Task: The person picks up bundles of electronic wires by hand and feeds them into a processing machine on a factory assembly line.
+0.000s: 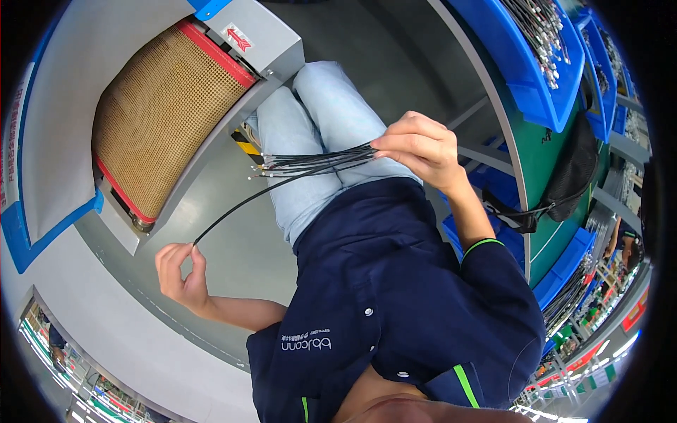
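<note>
A bundle of thin black cables [317, 162] stretches across above my lap, its small pale connector ends pointing left. My right hand [421, 150] is closed around the bundle's right end, and the cable ends inside it are hidden. A single black cable [236, 206] bends away from the bundle, down and to the left. My left hand [182, 277] pinches its far end between thumb and fingertips, so that tip does not show.
A conveyor with a tan mesh belt [166, 120] and red edges lies to the left, under a grey hood. To the right runs a green-topped table [525, 141] with blue bins [539, 92] of cables and a black bag [575, 169].
</note>
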Available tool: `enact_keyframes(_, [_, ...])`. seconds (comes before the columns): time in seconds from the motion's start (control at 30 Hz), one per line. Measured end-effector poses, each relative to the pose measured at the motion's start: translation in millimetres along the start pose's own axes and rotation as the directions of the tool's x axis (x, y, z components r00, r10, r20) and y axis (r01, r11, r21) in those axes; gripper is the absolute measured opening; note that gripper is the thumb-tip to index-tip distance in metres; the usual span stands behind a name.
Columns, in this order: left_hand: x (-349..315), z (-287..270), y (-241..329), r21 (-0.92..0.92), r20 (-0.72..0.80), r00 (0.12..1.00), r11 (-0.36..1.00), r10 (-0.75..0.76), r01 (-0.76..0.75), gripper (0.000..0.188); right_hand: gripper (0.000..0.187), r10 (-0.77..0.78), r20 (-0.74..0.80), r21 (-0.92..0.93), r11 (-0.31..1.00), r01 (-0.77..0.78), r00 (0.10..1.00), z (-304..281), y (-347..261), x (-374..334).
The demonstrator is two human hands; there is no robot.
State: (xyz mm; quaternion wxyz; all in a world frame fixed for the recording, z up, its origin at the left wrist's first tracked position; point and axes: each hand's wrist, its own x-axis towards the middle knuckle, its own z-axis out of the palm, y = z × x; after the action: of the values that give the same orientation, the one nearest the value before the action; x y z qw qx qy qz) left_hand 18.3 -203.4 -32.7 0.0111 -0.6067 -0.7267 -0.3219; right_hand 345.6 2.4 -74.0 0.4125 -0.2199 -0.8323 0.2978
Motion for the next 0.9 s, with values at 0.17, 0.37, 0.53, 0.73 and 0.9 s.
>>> enact_keyframes(0.17, [-3.8,-7.0,1.0,-0.022,-0.084,0.995,0.998,0.052,-0.054,0.027,0.018,0.037,0.076,0.069,0.997,-0.042,0.996,-2.7,-4.3,-6.2])
enact_keyframes(0.37, [-10.0,-6.7,3.4,-0.046,-0.097,0.991,0.995,0.088,-0.093,0.027,0.019,0.062,0.075,0.016,0.998,-0.063,0.995,3.5,-8.8,-13.5])
enact_keyframes(0.53, [-6.2,-11.6,2.0,-0.065,-0.075,0.992,0.992,0.104,-0.109,0.025,0.024,-0.007,0.135,-0.154,0.988,0.028,0.991,1.5,-12.4,-3.2])
enact_keyframes(0.73, [1.4,-24.5,-6.8,-0.109,-0.097,0.988,0.986,0.118,-0.128,0.022,0.026,-0.074,0.067,-0.147,0.986,0.083,0.995,10.0,-11.7,6.1])
enact_keyframes(0.9, [3.3,-24.8,-11.5,-0.133,-0.088,0.987,0.980,0.138,-0.149,0.021,0.022,-0.052,0.082,-0.133,0.989,0.063,0.995,14.4,-13.1,11.4])
